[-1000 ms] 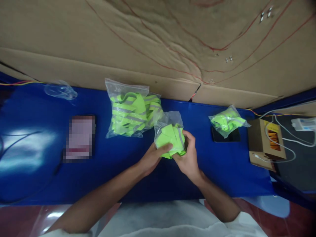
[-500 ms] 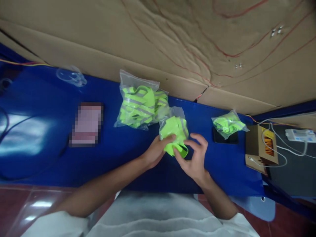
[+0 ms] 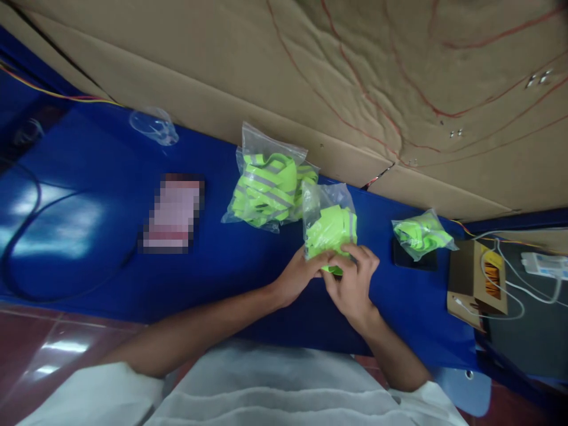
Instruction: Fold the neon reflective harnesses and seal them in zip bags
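Observation:
Between my two hands is a clear plastic bag (image 3: 331, 222) with neon-yellow reflective straps in it, some of the strap showing at its lower end. My left hand (image 3: 298, 278) is closed on the bag's lower left side, thumb across the front. The fingers of my right hand (image 3: 352, 281) are bent and pressed against the lower right end, close to the left thumb. Just behind lie larger zip bags (image 3: 266, 183) of the same grey-striped straps. What the fingertips pinch underneath is hidden.
A smaller bag of straps (image 3: 421, 234) rests on a dark flat object (image 3: 410, 260) at the right. Beyond it stand an open cardboard box (image 3: 474, 278) and white cables (image 3: 510, 290). On the left are a blurred-out phone-like object (image 3: 173, 213), clear plastic (image 3: 155, 127) and a black cable (image 3: 38, 195).
My right fingers have come down from a spread pose onto the bag's lower end. The strap loop that stuck out there is now mostly covered. The camera view has shifted and tilted slightly.

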A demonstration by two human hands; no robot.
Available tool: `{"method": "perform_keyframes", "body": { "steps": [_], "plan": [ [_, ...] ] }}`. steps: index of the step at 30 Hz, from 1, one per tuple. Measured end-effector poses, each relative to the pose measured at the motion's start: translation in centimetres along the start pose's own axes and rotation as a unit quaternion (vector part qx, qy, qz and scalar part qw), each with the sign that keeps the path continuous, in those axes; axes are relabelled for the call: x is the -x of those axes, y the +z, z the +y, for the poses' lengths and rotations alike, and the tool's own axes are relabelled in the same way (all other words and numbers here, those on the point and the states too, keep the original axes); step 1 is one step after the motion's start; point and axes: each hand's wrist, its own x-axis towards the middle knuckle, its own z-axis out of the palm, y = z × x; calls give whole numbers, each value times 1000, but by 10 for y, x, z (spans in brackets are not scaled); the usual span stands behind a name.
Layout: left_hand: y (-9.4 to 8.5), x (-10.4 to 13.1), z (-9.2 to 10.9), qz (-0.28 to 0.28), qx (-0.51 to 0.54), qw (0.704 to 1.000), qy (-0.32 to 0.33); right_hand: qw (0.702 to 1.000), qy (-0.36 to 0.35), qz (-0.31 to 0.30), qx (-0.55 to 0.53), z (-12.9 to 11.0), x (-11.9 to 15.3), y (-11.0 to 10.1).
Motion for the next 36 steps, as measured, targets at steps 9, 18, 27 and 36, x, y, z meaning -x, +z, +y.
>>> {"method": "perform_keyframes", "body": {
  "steps": [9,18,27,36],
  "plan": [
    [2,11,-16,-40,-25,997,-68,999,33,29,15,2,-5,6],
    [-9,-2,5,-41,-17,998,-45,993,69,-42,-89,10,2,3],
    [-10,1,-9,-67,-63,994,-66,967,231,-63,-92,24,6,9],
    [-11,14,-1,-132,-195,968,-88,853,400,-100,-321,35,-8,3]
  ]
}}
